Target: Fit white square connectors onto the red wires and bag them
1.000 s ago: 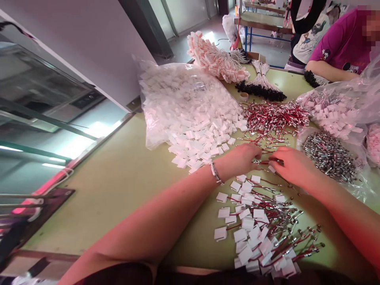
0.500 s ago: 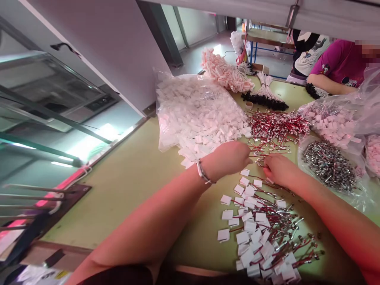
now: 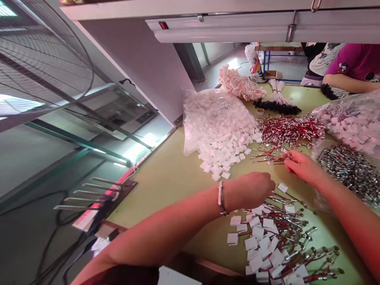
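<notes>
Leftmost, the round wire guard of a fan fills the upper corner, and below it straight metal rods jut out beside the edge of the yellow-green bench. Next comes a clear plastic bag, lying on the bench with small flat white plastic housings spilling from its mouth; behind it sits a heap of pale pink connectors on white wires. The left hand, a pale bracelet at its wrist, hangs over the far end of a spread of white housings joined to red wires with silvery ends. Its fingers curl downward out of sight, so I cannot tell whether they grip anything. Farther back lie a small tape roll and a tied bundle of white wires with black ends. In front of these is a tangled pile of short red wires with metal terminals. At its near edge, the right hand has thumb and forefinger close together on stray red wires; whether one is pinched, I cannot tell. Rightmost, small silvery cylindrical parts are heaped in clear plastic, near a person in a magenta shirt.
</notes>
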`<state>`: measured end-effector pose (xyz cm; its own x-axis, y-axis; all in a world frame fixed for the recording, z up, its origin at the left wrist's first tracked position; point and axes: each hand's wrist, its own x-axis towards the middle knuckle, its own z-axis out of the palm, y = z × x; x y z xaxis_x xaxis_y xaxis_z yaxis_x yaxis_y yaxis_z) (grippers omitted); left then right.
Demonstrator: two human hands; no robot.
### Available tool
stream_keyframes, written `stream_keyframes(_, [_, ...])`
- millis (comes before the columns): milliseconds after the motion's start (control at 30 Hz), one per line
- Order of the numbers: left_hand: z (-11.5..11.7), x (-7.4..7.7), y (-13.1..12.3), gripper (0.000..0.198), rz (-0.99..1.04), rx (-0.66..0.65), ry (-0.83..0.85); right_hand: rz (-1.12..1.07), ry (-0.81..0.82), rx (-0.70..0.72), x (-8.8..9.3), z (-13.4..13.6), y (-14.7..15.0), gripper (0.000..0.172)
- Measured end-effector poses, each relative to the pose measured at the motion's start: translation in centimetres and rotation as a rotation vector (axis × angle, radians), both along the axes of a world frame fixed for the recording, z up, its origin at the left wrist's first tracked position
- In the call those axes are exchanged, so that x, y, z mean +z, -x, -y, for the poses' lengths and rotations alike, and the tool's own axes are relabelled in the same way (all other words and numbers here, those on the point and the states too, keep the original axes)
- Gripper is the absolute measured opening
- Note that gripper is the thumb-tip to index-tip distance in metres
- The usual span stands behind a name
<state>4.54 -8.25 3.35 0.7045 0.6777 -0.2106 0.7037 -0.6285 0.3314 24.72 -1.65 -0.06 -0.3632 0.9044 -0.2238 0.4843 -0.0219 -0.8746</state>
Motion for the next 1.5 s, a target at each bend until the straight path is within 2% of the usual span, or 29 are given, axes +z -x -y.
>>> stream_keyframes(67, [-1.0, 0.2, 1.4, 0.022, 0.102, 0.187, -0.063, 0.017, -0.097, 0.007, -0.1, 0.2, 0.5, 0.014])
stream_keyframes(100, [-1.8, 0.2, 2.1, 0.025, 0.114, 0.345, -0.116, 0.030, -0.152, 0.024, 0.0, 0.3, 0.7, 0.017])
stream_keyframes(167, [-3.5, -0.3, 3.3, 0.024, 0.089, 0.606, -0.267, 0.092, -0.246, 0.069, 0.2, 0.6, 1.1, 0.023])
stream_keyframes(200, [-4.3, -0.8, 3.8, 0.023, 0.064, 0.681, -0.302, 0.128, -0.277, 0.097, 0.3, 0.7, 1.2, 0.025])
stream_keyframes(267, [-5.3, -1.9, 4.1, 0.023, -0.006, 0.689, -0.333, 0.173, -0.283, 0.139, 0.5, 0.9, 1.4, 0.029])
stream_keyframes(367, [-5.7, -3.7, 3.9, 0.022, -0.104, 0.585, -0.386, 0.164, -0.206, 0.158, 0.6, 1.1, 1.4, 0.034])
stream_keyframes(500, [-5.6, -5.1, 3.8, 0.025, -0.111, 0.541, -0.452, 0.135, -0.117, 0.055, 0.7, 1.3, 1.3, 0.030])
stream_keyframes(567, [-5.7, -5.5, 3.9, 0.024, -0.086, 0.512, -0.496, 0.104, -0.094, -0.003, 0.7, 1.3, 1.3, 0.020])
stream_keyframes(700, [-6.0, -5.7, 3.9, 0.023, -0.076, 0.440, -0.521, 0.025, -0.094, -0.024, 0.7, 1.5, 1.4, 0.005])
stream_keyframes(967, [-6.0, -4.7, 4.2, 0.029, 0.179, 0.485, -0.418, 0.009, -0.254, -0.026, 0.2, 1.6, 1.7, 0.014])
stream_keyframes(1067, [-5.6, -4.0, 4.2, 0.030, 0.423, 0.589, -0.411, 0.040, -0.408, -0.054, -0.1, 1.8, 1.6, 0.018])
stream_keyframes(1133, [-5.1, -3.6, 3.9, 0.028, 0.667, 0.656, -0.300, 0.066, -0.492, -0.076, -0.1, 1.9, 1.4, 0.017])
stream_keyframes(1233, [-4.2, -3.5, 2.8, 0.030, 0.974, 0.638, 0.124, 0.110, -0.581, -0.073, 0.2, 2.0, 1.3, 0.015])
stream_keyframes(1300, [-3.7, -3.8, 2.1, 0.033, 1.063, 0.604, 0.381, 0.143, -0.608, -0.051, 0.3, 2.1, 1.2, 0.016])
stream_keyframes(1333, [-3.5, -4.0, 1.8, 0.033, 1.079, 0.600, 0.457, 0.156, -0.611, -0.038, 0.3, 2.2, 1.3, 0.016])
stream_keyframes(1400, [-3.3, -4.3, 1.5, 0.035, 1.088, 0.605, 0.525, 0.167, -0.597, -0.019, 0.2, 2.3, 1.3, 0.016])
stream_keyframes(1500, [-3.2, -4.3, 1.5, 0.036, 1.081, 0.612, 0.540, 0.164, -0.570, -0.014, 0.0, 2.2, 1.2, 0.016])
